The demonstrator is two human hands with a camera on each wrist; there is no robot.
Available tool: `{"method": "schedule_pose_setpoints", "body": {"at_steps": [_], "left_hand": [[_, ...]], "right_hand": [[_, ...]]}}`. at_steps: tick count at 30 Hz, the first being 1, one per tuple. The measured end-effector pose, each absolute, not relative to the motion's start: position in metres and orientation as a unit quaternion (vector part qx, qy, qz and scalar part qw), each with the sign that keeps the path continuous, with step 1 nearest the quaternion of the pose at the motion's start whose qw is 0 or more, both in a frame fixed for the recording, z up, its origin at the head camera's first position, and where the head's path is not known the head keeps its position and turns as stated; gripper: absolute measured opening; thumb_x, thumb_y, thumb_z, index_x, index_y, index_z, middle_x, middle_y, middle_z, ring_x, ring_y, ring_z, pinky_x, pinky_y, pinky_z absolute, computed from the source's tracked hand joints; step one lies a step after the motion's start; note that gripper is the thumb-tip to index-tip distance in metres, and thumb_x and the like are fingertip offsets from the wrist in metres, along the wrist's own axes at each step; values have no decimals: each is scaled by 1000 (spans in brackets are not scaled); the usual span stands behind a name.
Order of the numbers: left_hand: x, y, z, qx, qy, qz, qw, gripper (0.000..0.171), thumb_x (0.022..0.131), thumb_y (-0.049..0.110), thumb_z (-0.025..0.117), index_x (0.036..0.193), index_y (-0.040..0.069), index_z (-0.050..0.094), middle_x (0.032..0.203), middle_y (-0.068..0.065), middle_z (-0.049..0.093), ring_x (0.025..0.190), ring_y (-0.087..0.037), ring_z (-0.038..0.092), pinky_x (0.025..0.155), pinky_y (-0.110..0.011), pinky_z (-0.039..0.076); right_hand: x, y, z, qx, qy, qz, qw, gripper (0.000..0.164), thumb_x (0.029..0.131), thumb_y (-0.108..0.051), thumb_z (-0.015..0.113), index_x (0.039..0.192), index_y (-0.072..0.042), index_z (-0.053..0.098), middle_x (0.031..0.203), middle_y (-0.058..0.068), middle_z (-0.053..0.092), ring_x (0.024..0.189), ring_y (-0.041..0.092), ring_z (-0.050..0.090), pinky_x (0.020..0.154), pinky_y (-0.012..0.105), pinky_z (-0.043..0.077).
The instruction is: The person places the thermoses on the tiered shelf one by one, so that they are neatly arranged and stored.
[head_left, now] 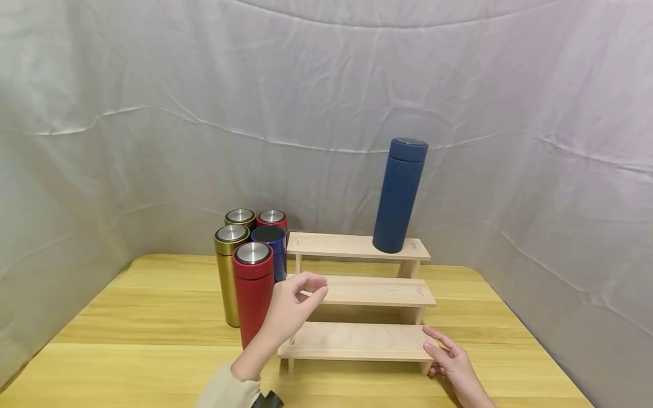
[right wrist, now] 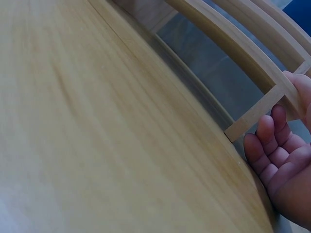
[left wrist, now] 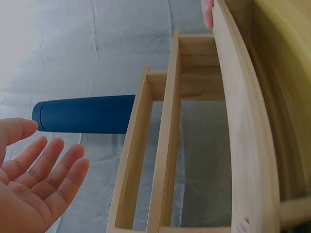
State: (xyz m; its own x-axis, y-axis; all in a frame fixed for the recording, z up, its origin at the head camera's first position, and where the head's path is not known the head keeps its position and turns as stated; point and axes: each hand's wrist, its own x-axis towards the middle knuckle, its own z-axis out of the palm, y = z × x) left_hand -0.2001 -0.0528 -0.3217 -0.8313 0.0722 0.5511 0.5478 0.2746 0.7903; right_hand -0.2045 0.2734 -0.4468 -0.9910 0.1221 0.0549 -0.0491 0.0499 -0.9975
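A three-step wooden display stand (head_left: pixel 357 340) is on the table. My right hand (head_left: pixel 454 365) grips the right end of its lowest step, with fingers at the top edge and others curled beside the end leg (right wrist: pixel 255 114). A matte blue thermos bottle (head_left: pixel 400 195) stands upright near the right end of the top step. My left hand (head_left: pixel 293 306) hovers in front of the stand's left side with bent, relaxed fingers and nothing in them. In the left wrist view the left palm (left wrist: pixel 29 194) shows bare, close to the blue bottle's lid.
Left of the stand several thermos bottles are grouped upright: a red one (head_left: pixel 253 300) in front, a gold one (head_left: pixel 227 283) beside it, a shiny blue one (head_left: pixel 278 255) and others behind. Grey cloth (head_left: pixel 326 113) surrounds the wooden table (head_left: pixel 127 351).
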Motion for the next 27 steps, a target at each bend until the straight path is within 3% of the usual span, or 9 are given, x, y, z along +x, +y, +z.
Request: {"method": "schedule_pose_setpoints", "body": {"at_steps": [10, 16, 22, 27], "left_hand": [[-174, -59, -312, -190, -760, -580, 225, 8, 79, 2, 66, 85, 7, 67, 80, -3, 66, 70, -14, 60, 59, -26, 50], [-177, -71, -329, -204, -741, -579, 272, 7, 79, 9, 68, 86, 10, 67, 79, 1, 66, 66, -9, 59, 56, -25, 50], [-172, -86, -335, -222, -731, -561, 318, 8, 77, 3, 67, 84, 6, 66, 76, -2, 66, 64, -9, 60, 53, -25, 49], [-169, -97, -338, -207, -729, -556, 340, 11, 76, -3, 67, 83, 4, 65, 74, -2, 65, 62, -8, 60, 52, -21, 48]], "right_hand": [[-205, 275, -447, -31, -722, 688, 59, 27, 84, -10, 61, 110, -16, 62, 84, 8, 63, 50, 11, 50, 48, 24, 46], [-203, 273, -446, -23, -721, 690, 58, 27, 84, -9, 60, 109, -18, 62, 75, 11, 62, 49, 12, 49, 48, 24, 46], [-203, 273, -446, -25, -718, 693, 59, 26, 84, -9, 60, 102, -27, 64, 75, 11, 62, 50, 11, 50, 48, 24, 46], [-203, 273, -446, -22, -720, 691, 58, 26, 84, -9, 60, 103, -26, 64, 77, 11, 61, 50, 12, 49, 48, 24, 46]]}}
